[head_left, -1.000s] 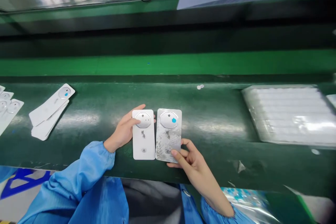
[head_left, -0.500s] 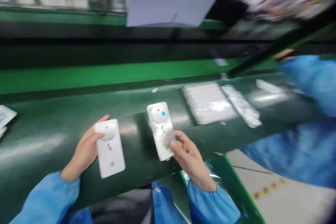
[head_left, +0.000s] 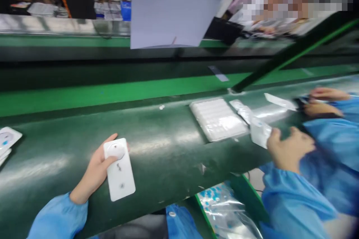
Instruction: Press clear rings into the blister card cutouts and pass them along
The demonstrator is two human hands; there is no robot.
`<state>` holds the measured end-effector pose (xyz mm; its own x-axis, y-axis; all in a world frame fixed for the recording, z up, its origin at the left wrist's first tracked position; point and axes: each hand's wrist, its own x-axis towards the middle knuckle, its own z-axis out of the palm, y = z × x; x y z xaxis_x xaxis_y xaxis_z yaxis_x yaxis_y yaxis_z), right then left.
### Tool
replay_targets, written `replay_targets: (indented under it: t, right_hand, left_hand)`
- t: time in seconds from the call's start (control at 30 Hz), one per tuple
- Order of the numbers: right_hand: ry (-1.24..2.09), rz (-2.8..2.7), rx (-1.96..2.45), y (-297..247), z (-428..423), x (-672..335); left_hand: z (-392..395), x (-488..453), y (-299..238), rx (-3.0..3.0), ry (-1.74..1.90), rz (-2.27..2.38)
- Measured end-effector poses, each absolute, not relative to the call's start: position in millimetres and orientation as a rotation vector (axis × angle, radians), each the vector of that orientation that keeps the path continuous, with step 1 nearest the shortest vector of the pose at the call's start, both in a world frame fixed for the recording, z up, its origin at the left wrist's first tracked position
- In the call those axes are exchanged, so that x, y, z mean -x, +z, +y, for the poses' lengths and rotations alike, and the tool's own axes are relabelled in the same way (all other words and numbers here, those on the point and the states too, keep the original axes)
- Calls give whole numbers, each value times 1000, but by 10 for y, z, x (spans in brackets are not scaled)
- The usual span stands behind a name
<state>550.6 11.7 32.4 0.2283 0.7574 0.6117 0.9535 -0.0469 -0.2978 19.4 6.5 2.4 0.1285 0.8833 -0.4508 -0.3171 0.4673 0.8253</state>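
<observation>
My left hand (head_left: pixel 95 170) grips a white phone back cover (head_left: pixel 123 181) over the green bench, its thumb lying on the cover's round camera area. Small dark marks show on the cover's face. Far to the right, my right hand (head_left: pixel 291 151) holds a second white phone back cover (head_left: pixel 259 132) by its right edge. This one is tilted and blurred, close to a narrow plastic-wrapped strip (head_left: pixel 239 109).
A clear-wrapped white tray (head_left: pixel 220 121) lies left of my right hand. A co-worker's hands (head_left: pixel 325 101) work at the far right. More white covers (head_left: pixel 8 138) lie at the left edge. Below the bench (head_left: pixel 168 149), a green bin (head_left: pixel 248 190) holds clear plastic and blue bits. A slanted green post (head_left: pixel 269 67) rises behind.
My right hand has carried its phone back cover from the middle far to the right. My left hand keeps its cover in nearly the same place. The head view has shifted slightly.
</observation>
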Motion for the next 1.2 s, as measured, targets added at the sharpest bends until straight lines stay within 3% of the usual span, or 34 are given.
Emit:
replay_targets:
  t: [0.1, 0.23, 0.4, 0.83, 0.97, 1.2]
  right_hand:
    - [-360, -1496, 1825, 186, 349, -4983]
    - [27, -1937, 1556, -69, 705, -4098]
    - [212, -1996, 1472, -297, 1065, -3502]
    - [184, -1947, 1467, -408, 1259, -3290]
    - [197, -2060, 1353, -362, 1001, -3181]
    - [249, -2189, 1194, -349, -169, -3003]
  left_hand:
    - [31, -193, -46, -663, 974, 1051]
    - [19, -187, -113, -669, 968, 1024]
    - [6, -169, -148, -735, 943, 998]
    - [19, -145, -74, -711, 862, 1052]
    - [22, -140, -12, -681, 900, 1151]
    - [46, -153, 134, -596, 975, 1251]
